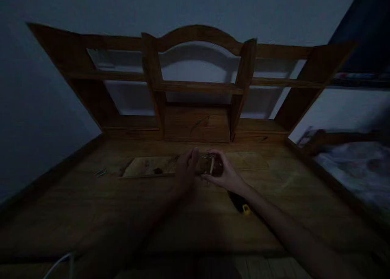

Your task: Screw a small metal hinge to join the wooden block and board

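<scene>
Small glass jar (210,164) between both hands

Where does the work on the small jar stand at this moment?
Done: nothing that this dim picture shows for certain. In hand: both hands meet on a small glass jar above the wooden desk, the left hand at its left end, the right hand around its right side. Whether it is open is too dark to tell. A black and yellow tool lies untouched.
</scene>
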Available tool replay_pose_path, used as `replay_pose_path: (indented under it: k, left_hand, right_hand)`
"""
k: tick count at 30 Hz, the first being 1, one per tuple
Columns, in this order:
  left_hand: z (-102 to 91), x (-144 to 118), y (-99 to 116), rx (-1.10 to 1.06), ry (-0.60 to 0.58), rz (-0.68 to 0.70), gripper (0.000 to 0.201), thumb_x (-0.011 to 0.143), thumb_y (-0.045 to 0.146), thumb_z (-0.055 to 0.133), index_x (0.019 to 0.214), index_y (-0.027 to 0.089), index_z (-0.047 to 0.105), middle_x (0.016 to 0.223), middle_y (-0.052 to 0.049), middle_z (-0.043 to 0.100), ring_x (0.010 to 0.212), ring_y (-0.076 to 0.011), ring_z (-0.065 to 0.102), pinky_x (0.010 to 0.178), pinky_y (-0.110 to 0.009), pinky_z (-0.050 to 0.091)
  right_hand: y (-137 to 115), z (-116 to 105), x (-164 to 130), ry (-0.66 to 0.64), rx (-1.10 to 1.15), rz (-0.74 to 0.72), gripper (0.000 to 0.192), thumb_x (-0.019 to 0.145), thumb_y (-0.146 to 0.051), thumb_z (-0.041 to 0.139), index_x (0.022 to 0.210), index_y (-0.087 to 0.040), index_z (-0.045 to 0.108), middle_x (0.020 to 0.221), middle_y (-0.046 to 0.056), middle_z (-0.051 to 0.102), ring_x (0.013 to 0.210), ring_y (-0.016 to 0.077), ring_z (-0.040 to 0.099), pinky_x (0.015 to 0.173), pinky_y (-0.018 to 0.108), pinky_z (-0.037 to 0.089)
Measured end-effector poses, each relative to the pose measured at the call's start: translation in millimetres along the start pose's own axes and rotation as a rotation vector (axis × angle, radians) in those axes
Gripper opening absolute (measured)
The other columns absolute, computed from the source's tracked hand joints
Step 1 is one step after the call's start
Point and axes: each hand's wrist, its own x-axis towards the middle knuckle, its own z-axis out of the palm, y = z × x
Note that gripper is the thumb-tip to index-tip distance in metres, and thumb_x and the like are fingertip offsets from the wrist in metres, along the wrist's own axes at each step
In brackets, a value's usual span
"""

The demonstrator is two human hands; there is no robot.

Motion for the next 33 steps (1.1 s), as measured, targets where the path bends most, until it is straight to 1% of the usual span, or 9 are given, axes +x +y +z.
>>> replay_pose_path:
  k: [9, 12, 15, 18, 21, 24, 27, 30, 33]
  left_hand:
    - [3.0, 3.8, 2.5, 0.039, 0.072, 0.087, 0.030, 0.104, 0.047, 0.049, 0.090, 0.021, 0.058, 0.082, 0.000, 0.062, 0.076, -0.0150, 0.059, 0.072, -0.027, 0.047]
    - [-9.4, 19.8, 3.6, 0.060, 0.066, 0.127, 0.028, 0.102, 0.047, 0.050, 0.095, 0.021, 0.060, 0.087, -0.001, 0.064, 0.081, -0.0157, 0.062, 0.076, -0.027, 0.049]
    - [-55.3, 46.2, -4.4, 0.189, 0.060, 0.193, 0.030, 0.098, 0.049, 0.054, 0.096, 0.021, 0.064, 0.093, -0.003, 0.067, 0.088, -0.0179, 0.064, 0.081, -0.029, 0.050]
    - [-135.8, 64.7, -25.1, 0.411, 0.040, 0.205, 0.032, 0.092, 0.052, 0.058, 0.094, 0.021, 0.068, 0.097, -0.005, 0.069, 0.092, -0.0207, 0.065, 0.085, -0.032, 0.051]
    - [-224.7, 62.0, -52.3, 0.660, 0.075, 0.015, 0.039, 0.086, 0.057, 0.058, 0.093, 0.021, 0.070, 0.098, -0.005, 0.071, 0.088, -0.0229, 0.064, 0.078, -0.033, 0.052]
    - [-287.6, 41.4, -74.8, 0.870, 0.037, -0.148, 0.044, 0.082, 0.061, 0.056, 0.087, 0.020, 0.069, 0.090, -0.004, 0.070, 0.077, -0.0204, 0.060, 0.071, -0.030, 0.049]
    - [-313.9, 18.6, -88.4, 0.938, -0.019, -0.126, 0.050, 0.086, 0.064, 0.049, 0.082, 0.019, 0.069, 0.084, -0.002, 0.069, 0.079, -0.0192, 0.061, 0.073, -0.028, 0.047]
    - [-322.0, 7.2, -97.0, 0.994, -0.117, -0.127, 0.048, 0.085, 0.066, 0.053, 0.085, 0.020, 0.070, 0.089, -0.001, 0.072, 0.085, -0.0205, 0.063, 0.078, -0.028, 0.048]
    - [-327.6, 8.5, -102.6, 1.012, -0.142, -0.123, 0.045, 0.084, 0.064, 0.057, 0.090, 0.022, 0.071, 0.100, -0.001, 0.074, 0.096, -0.0228, 0.063, 0.089, -0.032, 0.049]
  right_hand:
    - [0.6, 1.0, -1.5, -0.022, 0.001, 0.003, 0.073, 0.074, -0.034, 0.088, 0.134, -0.030, 0.046, 0.131, 0.008, 0.059, 0.119, 0.0233, 0.062, 0.096, 0.037, 0.058]
    - [0.7, 0.5, -1.4, -0.026, -0.071, -0.037, 0.073, 0.074, -0.036, 0.087, 0.134, -0.030, 0.047, 0.132, 0.008, 0.060, 0.118, 0.0232, 0.063, 0.098, 0.038, 0.057]
    - [2.2, 0.2, -1.9, -0.039, -0.077, -0.061, 0.071, 0.076, -0.037, 0.086, 0.135, -0.031, 0.047, 0.133, 0.008, 0.059, 0.119, 0.0239, 0.063, 0.098, 0.040, 0.057]
    - [4.7, 0.3, -2.4, -0.050, -0.079, -0.073, 0.070, 0.077, -0.038, 0.084, 0.136, -0.031, 0.047, 0.135, 0.009, 0.058, 0.120, 0.0249, 0.063, 0.098, 0.041, 0.057]
    - [6.8, 0.4, -2.4, -0.050, -0.112, -0.083, 0.071, 0.078, -0.040, 0.084, 0.137, -0.031, 0.047, 0.135, 0.009, 0.059, 0.122, 0.0256, 0.062, 0.103, 0.044, 0.053]
    - [8.7, 0.4, -2.1, -0.065, -0.120, -0.075, 0.072, 0.078, -0.042, 0.084, 0.138, -0.030, 0.047, 0.134, 0.009, 0.060, 0.122, 0.0263, 0.063, 0.106, 0.046, 0.051]
    - [9.7, 0.2, -1.8, -0.077, -0.121, -0.071, 0.071, 0.078, -0.043, 0.084, 0.138, -0.031, 0.047, 0.135, 0.009, 0.060, 0.123, 0.0269, 0.062, 0.106, 0.046, 0.051]
    - [9.8, -0.1, -1.5, -0.087, -0.122, -0.067, 0.071, 0.079, -0.043, 0.083, 0.139, -0.031, 0.046, 0.135, 0.009, 0.061, 0.123, 0.0266, 0.062, 0.107, 0.046, 0.051]
    - [9.6, -0.2, -1.4, -0.080, -0.130, -0.074, 0.070, 0.080, -0.042, 0.083, 0.139, -0.030, 0.047, 0.133, 0.009, 0.061, 0.123, 0.0263, 0.062, 0.107, 0.046, 0.051]
